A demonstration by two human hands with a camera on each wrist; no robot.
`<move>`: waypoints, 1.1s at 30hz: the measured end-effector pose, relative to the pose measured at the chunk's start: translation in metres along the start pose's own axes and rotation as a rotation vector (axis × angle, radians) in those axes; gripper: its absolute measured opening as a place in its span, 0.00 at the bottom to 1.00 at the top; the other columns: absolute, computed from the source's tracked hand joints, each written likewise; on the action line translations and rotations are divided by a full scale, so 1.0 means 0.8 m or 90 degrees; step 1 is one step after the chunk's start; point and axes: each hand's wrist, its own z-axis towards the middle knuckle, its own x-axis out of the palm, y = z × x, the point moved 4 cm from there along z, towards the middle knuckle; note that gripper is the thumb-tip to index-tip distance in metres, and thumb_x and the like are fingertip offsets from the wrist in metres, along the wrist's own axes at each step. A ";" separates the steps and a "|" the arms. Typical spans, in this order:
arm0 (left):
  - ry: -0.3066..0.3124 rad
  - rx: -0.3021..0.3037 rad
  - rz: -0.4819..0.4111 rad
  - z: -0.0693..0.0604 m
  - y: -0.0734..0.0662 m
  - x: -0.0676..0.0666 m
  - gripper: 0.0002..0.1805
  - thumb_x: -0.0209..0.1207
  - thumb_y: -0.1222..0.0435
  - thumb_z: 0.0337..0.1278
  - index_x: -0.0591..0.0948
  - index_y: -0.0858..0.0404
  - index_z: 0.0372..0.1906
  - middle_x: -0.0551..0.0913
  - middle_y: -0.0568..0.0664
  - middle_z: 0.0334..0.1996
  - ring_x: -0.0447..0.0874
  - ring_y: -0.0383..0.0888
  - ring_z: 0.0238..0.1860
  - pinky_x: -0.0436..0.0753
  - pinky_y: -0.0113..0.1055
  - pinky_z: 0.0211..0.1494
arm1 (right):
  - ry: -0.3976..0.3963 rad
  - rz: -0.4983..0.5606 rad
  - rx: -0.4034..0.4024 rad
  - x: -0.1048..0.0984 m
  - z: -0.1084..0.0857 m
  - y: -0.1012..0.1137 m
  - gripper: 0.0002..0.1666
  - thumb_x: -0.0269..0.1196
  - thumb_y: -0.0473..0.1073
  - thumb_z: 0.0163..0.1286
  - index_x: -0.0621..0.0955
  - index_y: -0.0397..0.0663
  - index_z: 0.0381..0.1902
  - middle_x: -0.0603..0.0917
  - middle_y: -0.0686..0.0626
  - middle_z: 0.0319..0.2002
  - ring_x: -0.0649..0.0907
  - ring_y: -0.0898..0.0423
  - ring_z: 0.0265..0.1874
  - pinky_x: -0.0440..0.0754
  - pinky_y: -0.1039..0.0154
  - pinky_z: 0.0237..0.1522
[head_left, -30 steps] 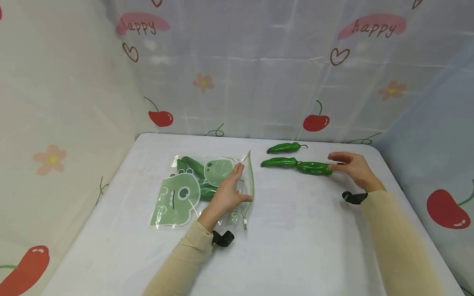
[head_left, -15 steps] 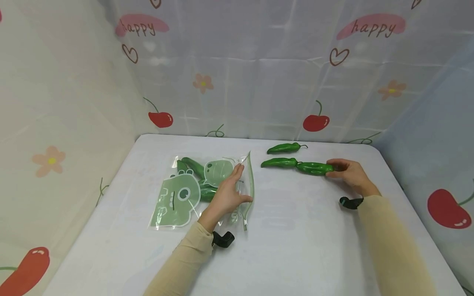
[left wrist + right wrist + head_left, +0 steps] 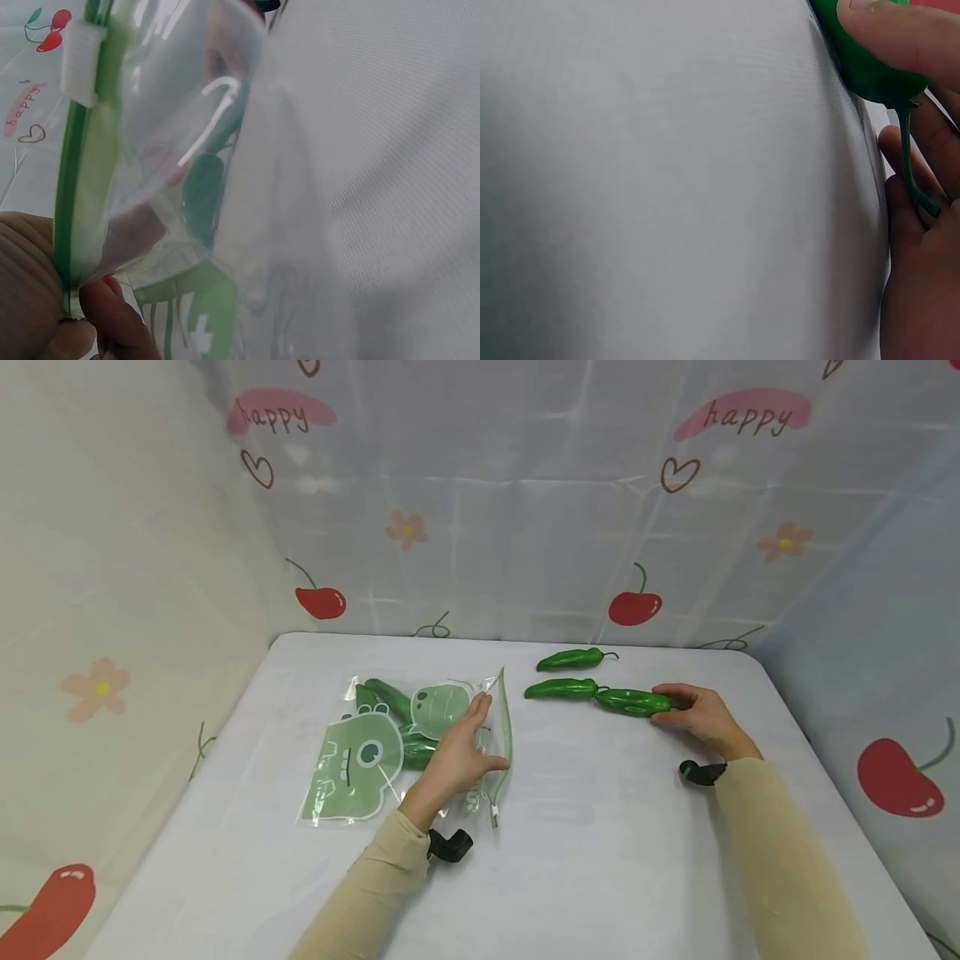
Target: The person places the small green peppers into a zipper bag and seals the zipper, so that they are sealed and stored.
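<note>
My left hand lies over the mouth end of a clear zip bag with green cartoon prints. In the left wrist view its fingers grip the bag's edge, where the green zip strip passes between them. Green peppers show inside the bag. Farther right, my right hand holds a glossy green chili pepper at its stem end. The thumb presses its near side, and the stem hangs by the fingers. The pepper lies level at the table; whether it touches is unclear.
A second chili pepper lies end to end with the held one. Another pepper rests behind them, its stem pointing right. The white table meets printed cloth walls at the back and sides.
My right hand has moved slightly left and closed its thumb and fingers on the pepper's stem end. My left hand and the bag have stayed in place; the head view has shifted slightly.
</note>
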 end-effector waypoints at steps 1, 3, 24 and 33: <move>0.000 0.000 -0.001 0.000 0.000 0.000 0.62 0.80 0.64 0.45 0.54 0.57 0.83 0.49 0.46 0.85 0.51 0.52 0.82 0.65 0.49 0.80 | -0.001 0.001 0.000 0.000 0.000 0.001 0.40 0.76 0.49 0.63 0.75 0.45 0.70 0.73 0.36 0.71 0.72 0.44 0.66 0.73 0.55 0.63; 0.001 0.000 -0.004 0.001 -0.001 0.000 0.62 0.80 0.64 0.45 0.54 0.57 0.83 0.49 0.46 0.85 0.52 0.52 0.82 0.66 0.49 0.80 | -0.004 -0.003 -0.002 -0.001 -0.001 0.002 0.40 0.76 0.49 0.63 0.75 0.45 0.70 0.74 0.36 0.71 0.72 0.43 0.66 0.73 0.53 0.64; 0.004 0.000 -0.006 0.000 0.000 0.000 0.62 0.80 0.63 0.45 0.54 0.56 0.84 0.48 0.45 0.85 0.51 0.51 0.83 0.65 0.48 0.80 | -0.026 0.027 0.024 0.003 -0.033 0.015 0.44 0.78 0.58 0.58 0.76 0.52 0.70 0.80 0.39 0.63 0.77 0.46 0.59 0.78 0.72 0.46; 0.002 0.002 -0.009 -0.001 -0.003 -0.002 0.62 0.80 0.64 0.45 0.54 0.58 0.83 0.48 0.47 0.85 0.50 0.51 0.83 0.63 0.48 0.81 | -0.032 0.070 -0.066 0.014 -0.048 0.057 0.38 0.78 0.52 0.60 0.79 0.48 0.66 0.85 0.55 0.52 0.83 0.65 0.45 0.85 0.74 0.44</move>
